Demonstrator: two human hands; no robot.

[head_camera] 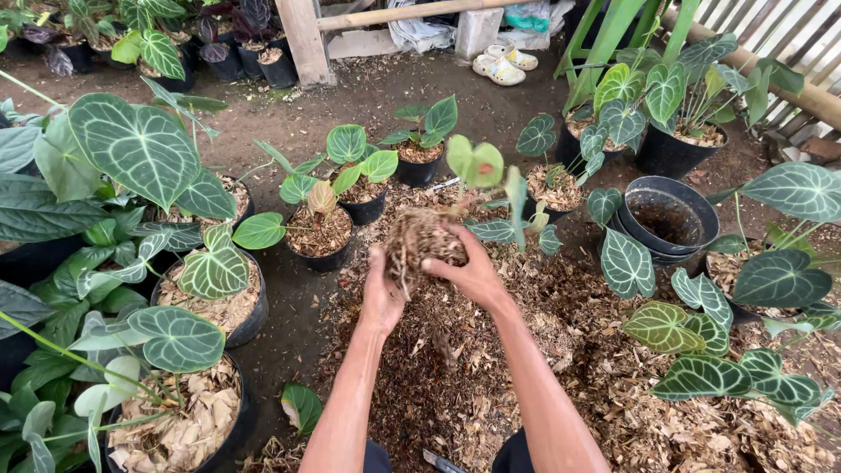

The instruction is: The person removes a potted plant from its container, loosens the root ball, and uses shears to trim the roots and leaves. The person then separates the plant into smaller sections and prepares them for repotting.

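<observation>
At frame centre, the left hand (pixel 382 293) cups and the right hand (pixel 471 273) curls its fingers around a tangled brown root ball (pixel 419 241) of a small bare-rooted plant with green heart-shaped leaves (pixel 477 164), held up over a heap of brown wood-chip mulch (pixel 491 350) on the ground. Both hands are closed on the roots. Squeezing or pulling could tear the fine roots, I judge, and the thin stems might snap if the plant tips. To the right stands an empty black plastic pot (pixel 667 215); planted black pots (pixel 320 236) sit to the left.
</observation>
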